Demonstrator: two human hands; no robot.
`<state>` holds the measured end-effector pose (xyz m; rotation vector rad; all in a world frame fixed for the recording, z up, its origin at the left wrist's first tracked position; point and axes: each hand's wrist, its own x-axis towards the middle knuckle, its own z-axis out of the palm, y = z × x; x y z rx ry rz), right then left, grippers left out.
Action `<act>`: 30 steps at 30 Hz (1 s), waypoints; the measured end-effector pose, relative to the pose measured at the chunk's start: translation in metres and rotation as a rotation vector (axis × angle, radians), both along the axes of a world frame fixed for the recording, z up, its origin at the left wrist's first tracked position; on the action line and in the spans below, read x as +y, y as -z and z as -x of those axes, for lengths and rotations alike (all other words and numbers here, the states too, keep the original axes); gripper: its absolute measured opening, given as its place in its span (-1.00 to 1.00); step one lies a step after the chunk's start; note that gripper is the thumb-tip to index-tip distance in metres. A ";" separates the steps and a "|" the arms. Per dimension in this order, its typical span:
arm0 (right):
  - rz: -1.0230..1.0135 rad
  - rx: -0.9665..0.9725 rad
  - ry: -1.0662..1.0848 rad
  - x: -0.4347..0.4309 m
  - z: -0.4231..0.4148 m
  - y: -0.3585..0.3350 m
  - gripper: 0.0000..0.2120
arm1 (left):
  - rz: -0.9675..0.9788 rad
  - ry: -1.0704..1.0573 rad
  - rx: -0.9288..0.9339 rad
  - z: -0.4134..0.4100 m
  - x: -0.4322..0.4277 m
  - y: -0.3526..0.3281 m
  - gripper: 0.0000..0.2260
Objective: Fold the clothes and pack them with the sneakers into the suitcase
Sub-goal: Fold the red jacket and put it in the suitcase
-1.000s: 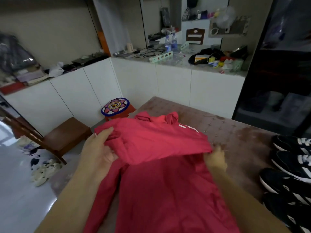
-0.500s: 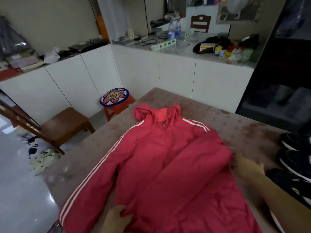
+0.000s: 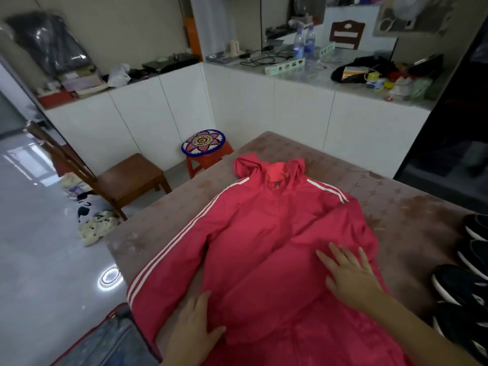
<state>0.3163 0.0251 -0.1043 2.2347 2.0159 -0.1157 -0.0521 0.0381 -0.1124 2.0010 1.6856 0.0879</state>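
Suitcase [image 3: 105,342] sat lower left, just beside the surface [image 3: 409,215] corner. Jacket [image 3: 264,233] lay flat, collar far, long axis running away from the person. Left sleeve [image 3: 179,260] slanted out, unfolded, to the surface's left edge. Left hand [image 3: 195,331] lay flat beside it, fingers straight, the nearer hand. Right hand [image 3: 351,278] was flat, fingers spread, pressing the folded-in right sleeve [image 3: 290,260]. Bare surface separated jacket from sneakers [image 3: 464,286]. Judgement: left sleeve folds inward next.

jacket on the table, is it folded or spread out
Mostly spread: the jacket lies flat, one sleeve folded across its front, the other sleeve stretched out.
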 end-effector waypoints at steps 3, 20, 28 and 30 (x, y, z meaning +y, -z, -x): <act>-0.044 0.073 -0.141 -0.013 0.046 -0.005 -0.45 | -0.074 -0.078 -0.070 0.027 -0.012 0.009 -0.23; 0.088 0.043 -0.435 -0.099 0.176 -0.006 -0.47 | 0.112 -0.689 -0.359 0.115 -0.121 0.038 -0.49; 0.081 0.060 -0.138 -0.120 0.135 -0.027 -0.47 | -0.255 -0.192 -0.388 0.047 -0.044 -0.016 -0.62; 0.076 0.060 -0.045 -0.119 0.121 -0.032 -0.47 | -0.230 -0.162 -0.380 0.039 -0.013 -0.013 -0.49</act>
